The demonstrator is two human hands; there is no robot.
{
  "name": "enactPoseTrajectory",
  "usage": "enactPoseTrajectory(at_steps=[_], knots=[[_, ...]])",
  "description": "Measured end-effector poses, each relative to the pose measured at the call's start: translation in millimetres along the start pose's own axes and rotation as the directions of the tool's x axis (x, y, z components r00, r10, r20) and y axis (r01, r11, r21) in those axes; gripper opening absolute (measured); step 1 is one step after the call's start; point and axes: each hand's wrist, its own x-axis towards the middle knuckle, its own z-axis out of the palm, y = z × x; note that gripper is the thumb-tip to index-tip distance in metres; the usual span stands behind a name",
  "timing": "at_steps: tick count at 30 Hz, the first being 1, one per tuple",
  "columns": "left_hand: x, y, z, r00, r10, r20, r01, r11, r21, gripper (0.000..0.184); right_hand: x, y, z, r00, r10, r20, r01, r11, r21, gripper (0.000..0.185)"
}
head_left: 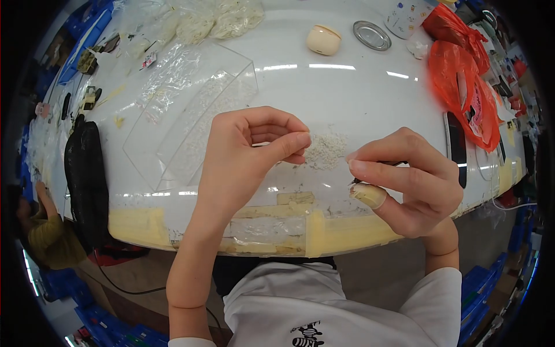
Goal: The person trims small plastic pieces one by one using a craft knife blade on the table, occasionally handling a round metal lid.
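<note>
My left hand [245, 153] is raised over the white table [358, 87], thumb and index fingertip pressed together. Whatever is in that pinch is too small to make out. To its right, my right hand [413, 182] is curled, with a thin dark tool [399, 163] partly showing between its fingers; most of it is hidden, so its exact kind is unclear. Yellowish tape [369, 195] wraps the right thumb tip. Between the two hands a loose pile of tiny whitish pieces [326, 149] lies on the table.
A clear plastic tray [193, 124] with small pieces stands left, behind it bags of pale material [219, 20]. At the back are a cream round container [324, 40] and a metal lid [372, 35]. Right: red plastic bag [462, 92], phone [455, 144]. Left edge: black bundle [87, 173]; another person [49, 231] beyond.
</note>
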Motion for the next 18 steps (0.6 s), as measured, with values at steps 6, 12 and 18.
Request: enactPoseTrajectory(at_steps=[6, 12, 18], knots=[[-33, -12, 1, 0.994, -0.091, 0.062, 0.111, 0.819, -0.563, 0.014, 0, 0, 4, 1.000, 0.002, -0.015, -0.001, 1.000, 0.023, 0.033], [-46, -18, 10, 0.994, -0.088, 0.069, 0.112, 0.789, -0.604, 0.012, -2, 2, 12, 0.997, 0.001, -0.073, 0.001, 1.000, 0.027, 0.040], [-49, -19, 21, 0.993, -0.083, 0.079, 0.114, 0.753, -0.648, 0.011, -2, -1, 8, 1.000, -0.003, 0.009, 0.002, 0.998, 0.055, 0.031]])
